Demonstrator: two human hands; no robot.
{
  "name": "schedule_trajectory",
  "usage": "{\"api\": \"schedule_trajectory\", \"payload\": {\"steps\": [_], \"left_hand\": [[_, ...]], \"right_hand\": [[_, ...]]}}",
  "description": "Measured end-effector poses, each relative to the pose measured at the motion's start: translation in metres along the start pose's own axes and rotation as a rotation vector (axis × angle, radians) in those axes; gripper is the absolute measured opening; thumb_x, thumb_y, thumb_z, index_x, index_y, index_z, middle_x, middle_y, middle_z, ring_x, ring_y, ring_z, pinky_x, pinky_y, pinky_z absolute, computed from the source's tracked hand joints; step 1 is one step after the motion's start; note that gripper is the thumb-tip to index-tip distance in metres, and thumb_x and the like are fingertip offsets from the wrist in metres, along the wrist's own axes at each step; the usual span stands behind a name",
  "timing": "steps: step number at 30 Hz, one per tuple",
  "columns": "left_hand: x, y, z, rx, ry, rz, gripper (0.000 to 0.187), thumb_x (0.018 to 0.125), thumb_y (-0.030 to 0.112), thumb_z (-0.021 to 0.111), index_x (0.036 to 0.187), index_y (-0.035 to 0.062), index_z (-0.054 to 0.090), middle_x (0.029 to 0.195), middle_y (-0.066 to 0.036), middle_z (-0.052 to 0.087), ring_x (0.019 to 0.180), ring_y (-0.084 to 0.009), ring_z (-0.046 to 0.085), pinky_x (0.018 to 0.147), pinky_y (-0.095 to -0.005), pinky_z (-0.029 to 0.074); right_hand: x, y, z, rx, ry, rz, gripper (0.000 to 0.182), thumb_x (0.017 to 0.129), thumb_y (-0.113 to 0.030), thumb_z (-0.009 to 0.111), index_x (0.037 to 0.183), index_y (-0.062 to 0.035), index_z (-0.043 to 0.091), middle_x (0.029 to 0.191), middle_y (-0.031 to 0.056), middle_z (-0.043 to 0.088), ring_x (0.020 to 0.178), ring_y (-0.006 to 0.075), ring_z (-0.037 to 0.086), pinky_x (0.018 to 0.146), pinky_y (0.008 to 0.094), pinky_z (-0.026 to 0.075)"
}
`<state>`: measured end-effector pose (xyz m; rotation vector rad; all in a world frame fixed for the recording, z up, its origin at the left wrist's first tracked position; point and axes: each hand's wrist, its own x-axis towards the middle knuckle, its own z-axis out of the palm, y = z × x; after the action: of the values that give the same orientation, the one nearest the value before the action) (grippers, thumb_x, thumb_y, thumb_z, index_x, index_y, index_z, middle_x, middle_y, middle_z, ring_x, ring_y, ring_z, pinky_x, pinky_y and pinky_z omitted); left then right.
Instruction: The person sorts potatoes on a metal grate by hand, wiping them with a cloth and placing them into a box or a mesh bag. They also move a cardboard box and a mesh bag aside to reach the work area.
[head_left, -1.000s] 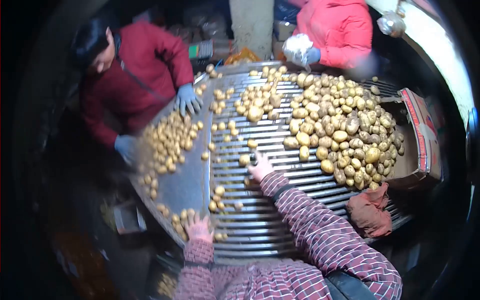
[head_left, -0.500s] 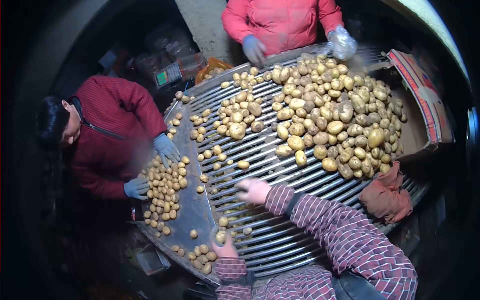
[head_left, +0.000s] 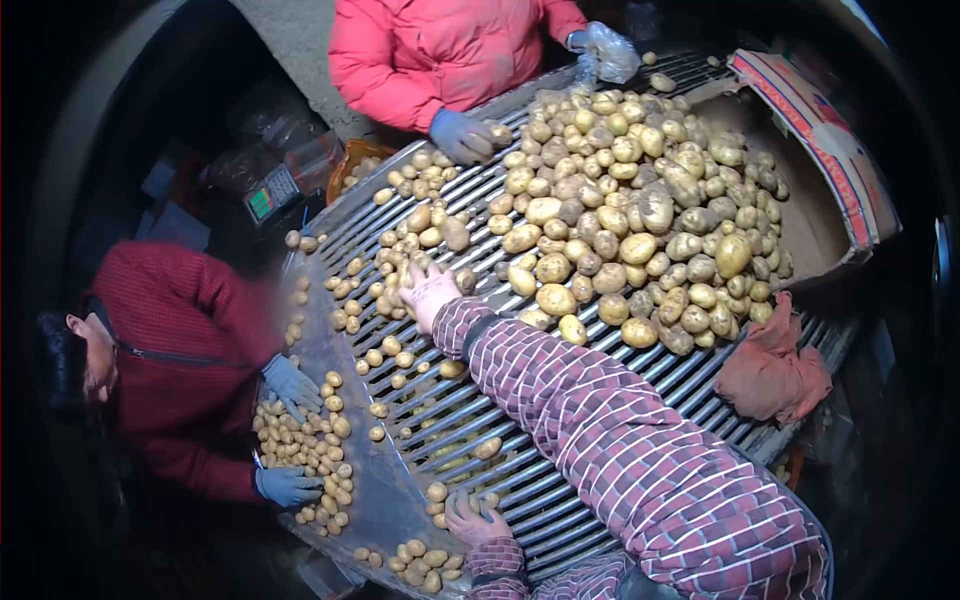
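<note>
Potatoes (head_left: 650, 210) lie heaped on a sloping rack of metal bars (head_left: 545, 480). My right hand (head_left: 430, 295) stretches across the bars to a smaller cluster of potatoes (head_left: 405, 245), its fingers spread and touching the near ones. Nearer to me, my left hand (head_left: 476, 518) rests at the lower end of the bars, fingers apart, beside a few potatoes (head_left: 437, 497). Whether its fingertips touch one is hard to make out. Just below it, a small group of potatoes (head_left: 425, 565) sits on the flat metal tray (head_left: 385, 480).
A co-worker in a dark red sweater (head_left: 180, 370) has gloved hands around small potatoes at the tray's left. Across the rack, another person in a pink jacket (head_left: 450, 60) has a gloved hand by potatoes. A tipped cardboard box (head_left: 820, 150) and a reddish cloth (head_left: 775, 370) lie at right.
My right hand has moved from over the bars, farther away, to the middle cluster. My left hand stays low. The pink-jacketed person's glove has reached the potatoes. The whole view has shifted.
</note>
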<state>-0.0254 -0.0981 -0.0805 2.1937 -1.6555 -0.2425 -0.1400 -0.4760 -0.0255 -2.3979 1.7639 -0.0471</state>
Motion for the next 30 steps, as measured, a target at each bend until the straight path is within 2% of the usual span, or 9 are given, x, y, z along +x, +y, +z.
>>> {"api": "schedule_trajectory", "payload": {"steps": [2, 6, 11, 15, 17, 18, 21, 24, 30], "left_hand": [[0.0, 0.004, -0.007, 0.007, -0.017, -0.009, 0.049, 0.075, 0.001, 0.065, 0.122, 0.0043, 0.053, 0.128, -0.02, 0.046, 0.121, -0.0381, 0.044, 0.103, -0.0522, 0.035], [0.002, -0.001, -0.001, -0.018, 0.017, -0.022, 0.046, 0.078, 0.004, 0.064, 0.123, 0.0034, 0.053, 0.128, -0.021, 0.047, 0.121, -0.0384, 0.045, 0.103, -0.0507, 0.036], [-0.005, -0.019, 0.009, 0.034, 0.041, -0.007, 0.042, 0.084, 0.014, 0.064, 0.123, 0.0032, 0.054, 0.129, -0.02, 0.048, 0.121, -0.037, 0.047, 0.102, -0.0496, 0.039], [-0.004, -0.018, 0.012, 0.084, 0.054, -0.014, 0.042, 0.088, 0.021, 0.064, 0.125, 0.0043, 0.054, 0.13, -0.019, 0.049, 0.119, -0.0353, 0.049, 0.099, -0.0493, 0.042], [-0.006, -0.015, 0.005, 0.066, 0.045, 0.027, 0.044, 0.087, 0.021, 0.065, 0.127, 0.005, 0.053, 0.13, -0.018, 0.049, 0.12, -0.0348, 0.049, 0.099, -0.0476, 0.043], [-0.001, -0.031, 0.018, 0.096, 0.061, 0.053, 0.045, 0.087, 0.021, 0.066, 0.128, 0.0051, 0.053, 0.13, -0.018, 0.049, 0.12, -0.0347, 0.049, 0.099, -0.0475, 0.043], [-0.004, -0.021, 0.012, 0.128, 0.044, 0.052, 0.046, 0.088, 0.02, 0.066, 0.129, 0.0057, 0.051, 0.131, -0.018, 0.049, 0.122, -0.0353, 0.048, 0.1, -0.0478, 0.043], [0.0, -0.03, 0.022, 0.162, 0.017, 0.029, 0.046, 0.089, 0.018, 0.064, 0.132, 0.0066, 0.049, 0.133, -0.019, 0.048, 0.124, -0.0366, 0.046, 0.102, -0.0495, 0.042], [-0.009, -0.006, 0.003, 0.151, -0.01, 0.031, 0.049, 0.09, 0.014, 0.062, 0.136, 0.008, 0.045, 0.134, -0.022, 0.047, 0.127, -0.0394, 0.043, 0.104, -0.0518, 0.04]], "right_hand": [[-0.017, -0.012, 0.042, -0.152, 0.158, -0.096, 0.031, 0.083, -0.02, 0.058, 0.113, -0.0193, 0.06, 0.116, 0.0076, 0.056, 0.116, 0.0292, 0.05, 0.088, 0.0481, 0.048], [-0.094, -0.013, 0.044, 0.317, 0.023, -0.035, 0.041, 0.08, -0.012, 0.062, 0.12, -0.0159, 0.057, 0.123, 0.0125, 0.051, 0.119, 0.0324, 0.047, 0.092, 0.0448, 0.048], [-0.196, 0.059, 0.034, 0.923, 0.047, 0.161, 0.062, 0.067, -0.044, 0.078, 0.115, -0.009, 0.062, 0.106, 0.0171, 0.066, 0.103, 0.0311, 0.063, 0.094, 0.0375, 0.047], [-0.341, 0.181, -0.008, 1.167, 0.154, 0.228, 0.042, 0.087, -0.044, 0.067, 0.109, -0.0087, 0.066, 0.1, 0.0093, 0.069, 0.094, 0.0174, 0.065, 0.083, 0.034, 0.053], [-0.444, 0.215, -0.054, 1.812, 0.121, 0.494, 0.039, 0.092, -0.042, 0.058, 0.108, -0.0065, 0.066, 0.095, 0.0068, 0.068, 0.088, 0.0178, 0.067, 0.076, 0.032, 0.056], [-0.498, 0.222, -0.085, 1.136, 0.237, 0.79, 0.04, 0.092, -0.043, 0.058, 0.105, -0.006, 0.065, 0.095, 0.0089, 0.068, 0.087, 0.021, 0.068, 0.073, 0.0337, 0.057], [-0.645, 0.265, -0.08, 2.009, 0.561, 0.697, 0.049, 0.091, -0.052, 0.057, 0.113, -0.0078, 0.061, 0.101, 0.0129, 0.069, 0.088, 0.031, 0.069, 0.065, 0.0458, 0.058], [-0.753, 0.243, -0.074, 1.777, 0.818, 1.229, 0.05, 0.093, -0.052, 0.054, 0.118, -0.0091, 0.059, 0.102, 0.0132, 0.068, 0.093, 0.0332, 0.068, 0.077, 0.0493, 0.057], [-0.88, 0.211, 0.036, 1.401, 0.586, 1.656, 0.065, 0.086, -0.024, 0.069, 0.142, -0.0121, 0.037, 0.127, 0.0085, 0.055, 0.117, 0.0247, 0.055, 0.093, 0.0453, 0.051]]}}
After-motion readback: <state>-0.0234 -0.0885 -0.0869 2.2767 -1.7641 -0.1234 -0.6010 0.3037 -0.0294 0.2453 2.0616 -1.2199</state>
